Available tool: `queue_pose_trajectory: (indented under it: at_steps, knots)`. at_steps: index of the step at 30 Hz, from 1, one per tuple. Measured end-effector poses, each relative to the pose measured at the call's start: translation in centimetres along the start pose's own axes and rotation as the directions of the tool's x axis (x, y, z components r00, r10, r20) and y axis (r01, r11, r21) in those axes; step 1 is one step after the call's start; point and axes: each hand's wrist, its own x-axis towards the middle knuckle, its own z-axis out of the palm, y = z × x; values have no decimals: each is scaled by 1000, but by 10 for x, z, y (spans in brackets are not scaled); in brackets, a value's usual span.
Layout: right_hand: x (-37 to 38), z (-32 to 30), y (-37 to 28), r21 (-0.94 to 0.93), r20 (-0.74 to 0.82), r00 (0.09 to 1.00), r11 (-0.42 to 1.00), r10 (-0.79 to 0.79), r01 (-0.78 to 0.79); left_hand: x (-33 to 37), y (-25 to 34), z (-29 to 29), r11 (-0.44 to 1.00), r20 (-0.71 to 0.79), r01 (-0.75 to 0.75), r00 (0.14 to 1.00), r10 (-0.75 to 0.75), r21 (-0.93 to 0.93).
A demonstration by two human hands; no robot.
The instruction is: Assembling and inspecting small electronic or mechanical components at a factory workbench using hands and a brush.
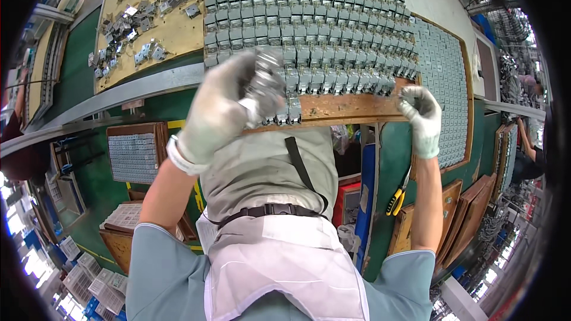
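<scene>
My left hand (208,107), in a white glove, is closed round a clump of shiny metal pieces (266,86), which motion blurs. It is held over the near left part of a wooden tray (351,107) filled with rows of small grey box-shaped parts with metal fittings (309,31). My right hand (423,120), also gloved, hovers at the tray's near right corner. Its thumb and fingers are curled together in a pinch beside the end of the nearest full row. Whatever lies between those fingertips is too small and blurred to make out.
Loose metal pieces (143,21) lie scattered on a yellowish board (184,35) to the left. Another tray of grey parts (443,83) stands at the right. Yellow-handled pliers (395,201) are near my right forearm. A metal rail (148,80) crosses on the left.
</scene>
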Motion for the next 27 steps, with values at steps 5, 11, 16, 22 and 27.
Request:
queue_pose_trajectory:
  at_steps: [5,11,16,22,27]
  knots:
    - [-18,93,-46,548,355,934,798,48,-250,7,-45,38,945,113,-2,993,-38,327]
    - [-20,100,-44,73,255,947,980,-196,184,11,-30,56,814,93,-98,994,53,573]
    - [-20,108,-46,41,227,958,985,-174,169,17,-37,57,754,113,-189,982,152,629]
    - [-21,108,-47,-137,311,915,941,-257,311,31,-28,38,678,327,-286,943,71,677]
    - [-25,108,-37,-154,256,928,936,-272,316,38,-25,37,695,395,-322,917,60,643]
